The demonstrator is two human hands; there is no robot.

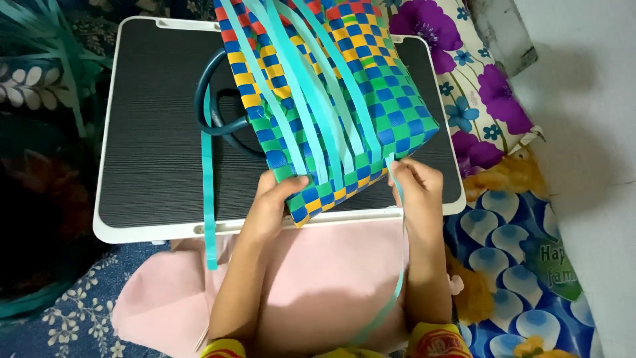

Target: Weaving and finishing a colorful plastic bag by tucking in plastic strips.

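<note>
A woven plastic basket [344, 99] in blue, green, yellow and red checks lies tilted on a small dark lap table [152, 132]. Several loose teal strips [298, 86] run over its side. My left hand [273, 202] grips the basket's near bottom corner, thumb on top. My right hand [417, 189] pinches one teal strip [401, 265] at the basket's near edge; that strip trails down past my wrist. The basket's dark teal handles [215, 109] rest on the table to the left.
Another teal strip [209, 199] hangs over the table's front edge onto a pink cloth [318, 278] on my lap. Floral bedding [477, 99] lies to the right, a white wall [589, 132] beyond it. More teal strips [59, 53] lie at far left.
</note>
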